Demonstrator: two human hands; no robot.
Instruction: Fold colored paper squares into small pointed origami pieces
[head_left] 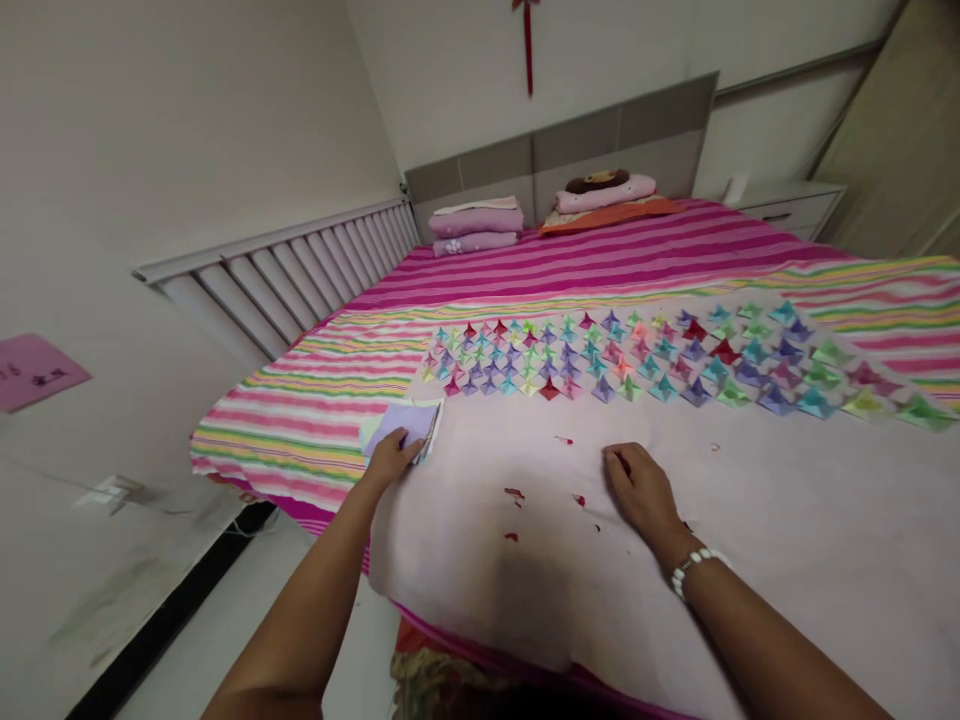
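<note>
A stack of coloured paper sheets (pixel 401 418), lavender on top, lies at the left edge of a pale cloth (pixel 480 600) on the bed. My left hand (pixel 394 458) is closed on the stack's near edge, its fingers on the lavender sheet. My right hand (pixel 637 488), a white beaded bracelet (pixel 697 565) at its wrist, rests on the cloth with fingers curled in. Nothing shows in it. Small red scraps (pixel 514 494) lie between my hands. Beyond them, rows of folded paper stars (pixel 550 388) in many colours spread across the cloth.
A striped sheet (pixel 300 410) covers the bed. Folded bedding (pixel 476 225) and a pillow pile (pixel 606 195) stand by the headboard (pixel 495 165). A white radiator (pixel 300 270) runs along the left wall; a nightstand (pixel 795 208) is at the far right.
</note>
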